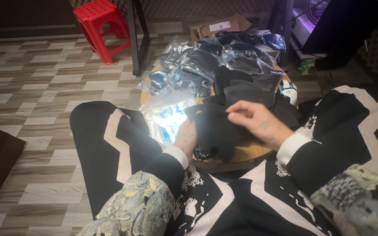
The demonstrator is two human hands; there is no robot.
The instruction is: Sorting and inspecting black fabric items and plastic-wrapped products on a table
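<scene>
Head view | black cloth pinched in right hand grip | left hand underneath, grip seemingly closed on it

One red stool, one round table, one cardboard box, perhaps a dozen bagged items

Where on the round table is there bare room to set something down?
Little. Bare wood shows only along the near rim of the table, between the black cloth and the right hand. The far half is heaped with bagged items; a clear bag covers the near left by the left hand.
</scene>
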